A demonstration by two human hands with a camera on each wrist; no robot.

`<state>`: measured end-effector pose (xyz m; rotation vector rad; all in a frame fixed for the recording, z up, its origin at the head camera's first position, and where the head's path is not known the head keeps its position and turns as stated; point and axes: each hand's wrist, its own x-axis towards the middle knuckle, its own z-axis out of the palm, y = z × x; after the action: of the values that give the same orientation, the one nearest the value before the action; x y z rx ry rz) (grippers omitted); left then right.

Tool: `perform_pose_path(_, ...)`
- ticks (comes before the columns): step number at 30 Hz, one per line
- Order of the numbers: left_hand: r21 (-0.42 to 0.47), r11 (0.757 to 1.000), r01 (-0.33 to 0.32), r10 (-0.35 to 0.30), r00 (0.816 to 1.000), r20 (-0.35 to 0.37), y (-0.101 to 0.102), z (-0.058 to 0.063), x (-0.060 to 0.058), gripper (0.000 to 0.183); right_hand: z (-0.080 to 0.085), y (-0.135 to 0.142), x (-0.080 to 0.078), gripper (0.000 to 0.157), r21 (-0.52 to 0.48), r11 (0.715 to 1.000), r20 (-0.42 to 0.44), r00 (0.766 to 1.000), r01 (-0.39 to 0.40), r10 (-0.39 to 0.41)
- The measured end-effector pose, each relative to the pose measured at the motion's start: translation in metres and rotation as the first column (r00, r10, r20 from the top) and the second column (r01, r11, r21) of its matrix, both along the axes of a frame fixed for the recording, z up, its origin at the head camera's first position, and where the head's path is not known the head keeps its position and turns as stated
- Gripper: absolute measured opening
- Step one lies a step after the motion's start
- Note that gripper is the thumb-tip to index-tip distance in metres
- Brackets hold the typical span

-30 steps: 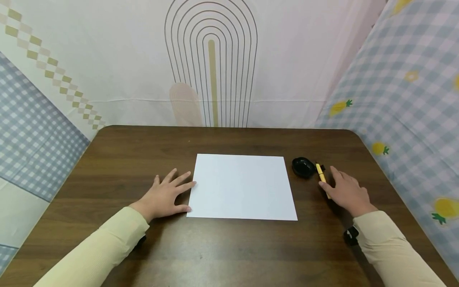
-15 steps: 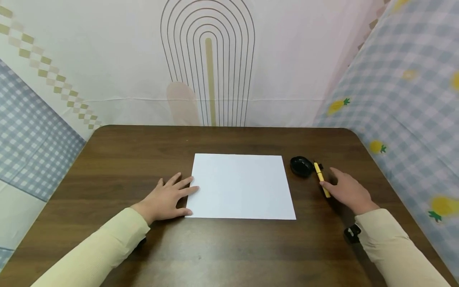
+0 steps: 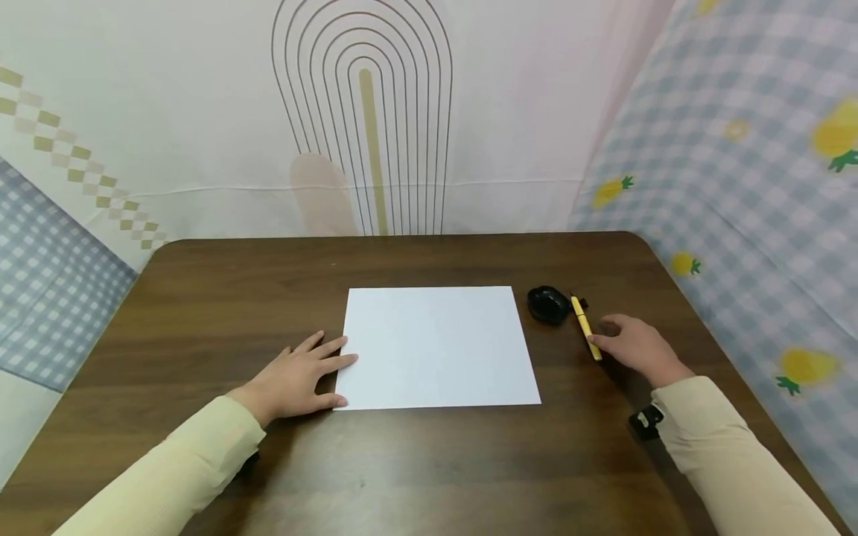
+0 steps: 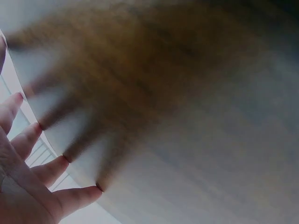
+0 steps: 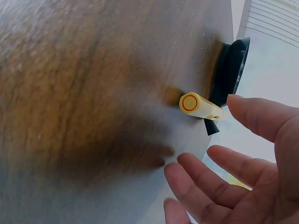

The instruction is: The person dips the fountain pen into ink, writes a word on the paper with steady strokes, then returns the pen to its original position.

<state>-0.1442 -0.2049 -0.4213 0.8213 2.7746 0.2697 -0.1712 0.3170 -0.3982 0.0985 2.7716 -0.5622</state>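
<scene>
A blank white sheet of paper (image 3: 439,346) lies on the brown wooden table. At its left edge my left hand (image 3: 295,380) rests with fingers spread, the thumb and some fingertips on the paper's margin. The left wrist view shows that hand (image 4: 35,186) with its fingertips touching the tabletop side. To the right of the sheet, a yellow pen (image 3: 585,326) with a dark tip leans by a small black dish (image 3: 548,305). My right hand (image 3: 637,346) is beside the pen (image 5: 201,106), thumb and fingers on either side of it, apart, not gripping.
The dark wood table (image 3: 429,469) has rounded far corners. A white patterned cloth (image 3: 228,134) hangs behind it, and blue checked cloth (image 3: 744,216) borders the right side. A small black tab (image 5: 211,127) sticks out by the pen and dish.
The whole head view has shifted left a little. My left fingers reach slightly further onto the paper's edge. The right hand stays by the pen, its fingers drawn in a little.
</scene>
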Motion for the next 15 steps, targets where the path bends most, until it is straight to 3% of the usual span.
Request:
perform_pose_path(7,-0.008,1.000,-0.004,0.004,1.000,0.005,-0.0006,0.0005,-0.0001,0.068,0.0025,0.0002,-0.0029,0.065,-0.086,0.996,0.063,0.998,0.036,-0.031)
perform_pose_path(12,-0.013,1.000,-0.001,0.001,1.000,0.011,-0.0005,0.0005,-0.0003,0.069,0.0028,-0.0002,-0.0028,0.061,-0.197,0.975,0.147,0.986,0.106,-0.077)
perform_pose_path(15,-0.016,1.000,-0.002,0.002,1.000,0.016,-0.0004,0.0007,-0.0005,0.069,0.0013,-0.0003,-0.0033,0.058,-0.212,0.968,0.156,0.983,0.131,-0.098)
